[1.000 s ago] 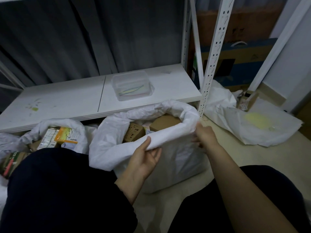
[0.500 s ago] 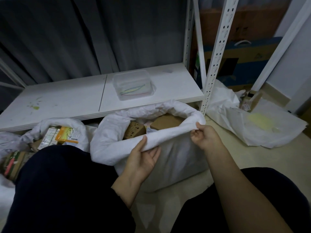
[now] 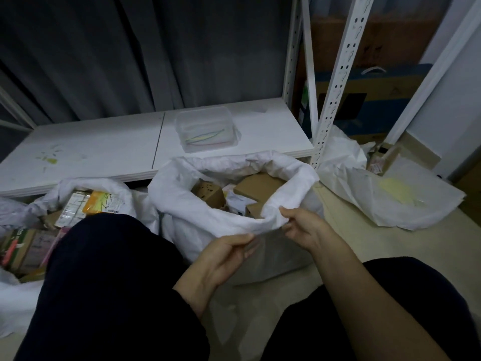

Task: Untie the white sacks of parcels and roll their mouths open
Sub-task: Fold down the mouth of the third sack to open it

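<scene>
At near rim of middle sack (image 3: 208,222), left hand (image 3: 226,254) & right hand (image 3: 304,227) are each pinching fabric; shallow grip is risking the roll slipping loose, mouth flopping shut.

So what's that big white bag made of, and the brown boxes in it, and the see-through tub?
White sack: probably woven plastic, matte; it holds stiff crumpled folds. Brown boxes: cardboard, dull tan with flat faces. Tub: clear plastic; coloured strips inside show through.

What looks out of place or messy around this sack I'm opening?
Yellow-green smears stain the left end of the white shelf board, and a pale yellow blotch marks the flattened sack on the right.
</scene>
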